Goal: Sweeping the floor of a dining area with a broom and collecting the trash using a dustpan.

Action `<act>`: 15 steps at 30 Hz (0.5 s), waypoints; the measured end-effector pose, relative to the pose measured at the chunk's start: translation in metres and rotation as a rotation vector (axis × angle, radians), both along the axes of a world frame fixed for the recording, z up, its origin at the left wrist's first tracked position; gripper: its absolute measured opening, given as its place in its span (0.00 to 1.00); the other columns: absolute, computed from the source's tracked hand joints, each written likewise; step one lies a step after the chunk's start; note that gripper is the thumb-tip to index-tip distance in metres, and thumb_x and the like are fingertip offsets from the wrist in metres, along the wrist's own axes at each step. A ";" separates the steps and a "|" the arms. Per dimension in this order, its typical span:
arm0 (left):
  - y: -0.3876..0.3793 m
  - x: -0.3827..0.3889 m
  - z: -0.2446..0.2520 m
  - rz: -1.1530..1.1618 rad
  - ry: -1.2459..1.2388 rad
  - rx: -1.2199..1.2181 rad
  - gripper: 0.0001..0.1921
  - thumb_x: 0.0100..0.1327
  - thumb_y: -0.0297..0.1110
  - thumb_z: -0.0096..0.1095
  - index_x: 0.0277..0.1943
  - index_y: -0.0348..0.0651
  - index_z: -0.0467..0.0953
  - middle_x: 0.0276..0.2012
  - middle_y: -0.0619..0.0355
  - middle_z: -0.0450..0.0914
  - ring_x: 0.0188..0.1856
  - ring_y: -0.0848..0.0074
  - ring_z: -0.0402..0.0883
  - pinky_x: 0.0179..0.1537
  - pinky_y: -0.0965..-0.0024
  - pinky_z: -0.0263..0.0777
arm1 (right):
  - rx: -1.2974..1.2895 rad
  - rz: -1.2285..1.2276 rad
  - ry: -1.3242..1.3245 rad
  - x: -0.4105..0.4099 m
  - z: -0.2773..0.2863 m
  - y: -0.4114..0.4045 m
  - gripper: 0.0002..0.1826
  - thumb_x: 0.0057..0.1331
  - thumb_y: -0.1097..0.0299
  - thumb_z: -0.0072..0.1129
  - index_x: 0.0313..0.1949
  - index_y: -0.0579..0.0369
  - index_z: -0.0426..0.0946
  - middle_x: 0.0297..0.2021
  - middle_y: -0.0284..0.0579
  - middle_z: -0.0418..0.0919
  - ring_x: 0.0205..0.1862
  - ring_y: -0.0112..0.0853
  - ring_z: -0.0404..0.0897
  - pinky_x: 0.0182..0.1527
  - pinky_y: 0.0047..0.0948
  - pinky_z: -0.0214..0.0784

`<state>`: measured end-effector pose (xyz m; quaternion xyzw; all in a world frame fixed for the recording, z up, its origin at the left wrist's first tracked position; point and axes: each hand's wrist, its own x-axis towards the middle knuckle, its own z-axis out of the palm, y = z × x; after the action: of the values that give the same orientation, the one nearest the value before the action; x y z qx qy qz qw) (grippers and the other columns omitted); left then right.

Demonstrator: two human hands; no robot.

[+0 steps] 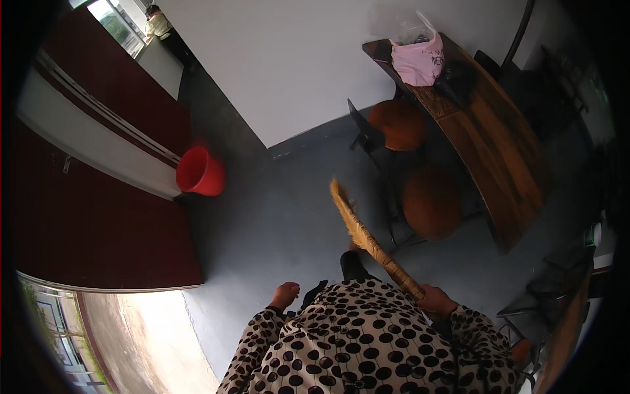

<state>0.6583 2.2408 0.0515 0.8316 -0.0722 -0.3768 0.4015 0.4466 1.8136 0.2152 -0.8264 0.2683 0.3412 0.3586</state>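
Observation:
My right hand (436, 299) grips the bound handle of a straw hand broom (378, 253), low at the right of my body. The broom slants up and left over the floor, its bristle end raised away from me. My left hand (286, 294) hangs at my left side with its fingers curled, and I see no object in it; whether its fingers are fully closed is unclear. A red plastic bucket (201, 171) stands on the floor ahead and to the left, by the dark red door.
At right are a wooden table (497, 143) with a pink plastic bag (419, 63), and chairs with round brown seats (396, 125). An open dark red door (98, 221) stands at left beside a bright doorway. A person (165, 30) leans at a far window sill.

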 end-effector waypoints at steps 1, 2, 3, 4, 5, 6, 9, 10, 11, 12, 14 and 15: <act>-0.009 0.015 0.012 0.046 -0.007 -0.022 0.19 0.56 0.40 0.49 0.44 0.34 0.75 0.34 0.54 0.81 0.30 0.71 0.80 0.37 0.70 0.73 | -0.024 -0.014 -0.059 0.016 -0.001 0.000 0.30 0.51 0.60 0.58 0.53 0.58 0.65 0.40 0.54 0.76 0.42 0.43 0.76 0.46 0.38 0.66; -0.014 0.027 0.023 0.055 -0.034 -0.028 0.17 0.55 0.40 0.49 0.40 0.36 0.77 0.31 0.55 0.81 0.30 0.72 0.80 0.37 0.69 0.72 | 0.084 -0.077 0.003 0.034 -0.002 -0.004 0.26 0.54 0.60 0.56 0.52 0.58 0.67 0.41 0.55 0.75 0.44 0.44 0.75 0.47 0.38 0.65; -0.015 0.021 0.031 0.067 0.067 0.028 0.17 0.55 0.40 0.49 0.40 0.36 0.77 0.31 0.55 0.81 0.30 0.72 0.80 0.37 0.69 0.72 | 0.095 -0.089 0.042 0.032 0.006 -0.005 0.26 0.54 0.60 0.56 0.52 0.58 0.67 0.41 0.55 0.75 0.44 0.44 0.75 0.47 0.38 0.65; -0.016 0.043 0.034 -0.159 -0.023 0.042 0.16 0.55 0.40 0.48 0.37 0.37 0.77 0.30 0.55 0.81 0.29 0.72 0.80 0.36 0.69 0.72 | 0.073 -0.042 0.012 0.053 0.001 -0.007 0.25 0.54 0.60 0.55 0.51 0.57 0.67 0.40 0.55 0.76 0.43 0.45 0.75 0.46 0.39 0.65; -0.021 0.067 0.036 -0.448 -0.155 0.088 0.15 0.55 0.40 0.48 0.34 0.38 0.77 0.29 0.56 0.81 0.29 0.73 0.80 0.35 0.69 0.72 | 0.024 0.003 0.011 0.077 0.000 -0.012 0.24 0.55 0.61 0.54 0.50 0.57 0.68 0.40 0.55 0.76 0.42 0.46 0.75 0.45 0.39 0.66; -0.026 0.082 0.037 -0.322 -0.102 0.082 0.13 0.54 0.39 0.48 0.31 0.39 0.77 0.27 0.56 0.80 0.28 0.73 0.80 0.33 0.69 0.72 | 0.024 -0.012 0.015 0.094 -0.001 -0.015 0.24 0.54 0.60 0.55 0.49 0.57 0.68 0.40 0.54 0.76 0.40 0.47 0.76 0.43 0.40 0.67; -0.033 0.126 0.042 -0.083 0.013 0.163 0.14 0.54 0.39 0.48 0.32 0.38 0.77 0.26 0.56 0.80 0.28 0.73 0.80 0.33 0.69 0.72 | 0.075 0.012 -0.071 0.133 -0.001 -0.025 0.23 0.54 0.60 0.55 0.48 0.58 0.69 0.38 0.55 0.76 0.39 0.48 0.76 0.42 0.40 0.67; -0.040 0.104 0.041 -0.092 0.127 0.165 0.14 0.54 0.39 0.48 0.33 0.38 0.77 0.26 0.56 0.80 0.27 0.73 0.80 0.33 0.70 0.72 | 0.008 0.026 0.080 0.126 0.004 -0.028 0.21 0.57 0.60 0.55 0.47 0.58 0.69 0.38 0.54 0.77 0.41 0.44 0.76 0.43 0.37 0.66; -0.042 0.125 0.043 -0.083 0.106 0.180 0.14 0.54 0.39 0.48 0.33 0.38 0.77 0.26 0.56 0.80 0.27 0.73 0.80 0.33 0.70 0.72 | 0.044 0.018 0.009 0.144 -0.006 -0.024 0.21 0.57 0.60 0.55 0.47 0.58 0.69 0.38 0.54 0.77 0.41 0.44 0.76 0.43 0.37 0.66; -0.047 0.139 0.043 -0.100 0.121 0.184 0.14 0.55 0.39 0.49 0.34 0.37 0.77 0.26 0.56 0.80 0.27 0.73 0.80 0.33 0.70 0.71 | 0.040 0.012 -0.045 0.149 -0.009 -0.022 0.21 0.57 0.59 0.55 0.47 0.58 0.69 0.38 0.55 0.77 0.41 0.44 0.76 0.43 0.37 0.66; -0.056 0.176 0.041 -0.241 0.040 0.234 0.15 0.56 0.39 0.52 0.39 0.36 0.78 0.28 0.57 0.81 0.29 0.72 0.79 0.34 0.72 0.71 | 0.102 -0.071 -0.132 0.167 -0.027 -0.019 0.23 0.57 0.58 0.56 0.47 0.60 0.69 0.39 0.55 0.77 0.42 0.44 0.76 0.43 0.36 0.66; -0.059 0.195 0.038 -0.258 0.055 0.240 0.15 0.56 0.39 0.52 0.39 0.36 0.78 0.28 0.57 0.81 0.29 0.72 0.79 0.34 0.72 0.71 | 0.093 -0.096 -0.112 0.176 -0.037 -0.019 0.23 0.57 0.58 0.56 0.47 0.60 0.69 0.39 0.55 0.77 0.42 0.44 0.76 0.43 0.36 0.66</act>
<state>0.8537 2.1819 0.0896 0.8468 -0.1219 -0.4538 0.2495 0.6224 1.7951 0.1785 -0.8128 0.2710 0.2891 0.4271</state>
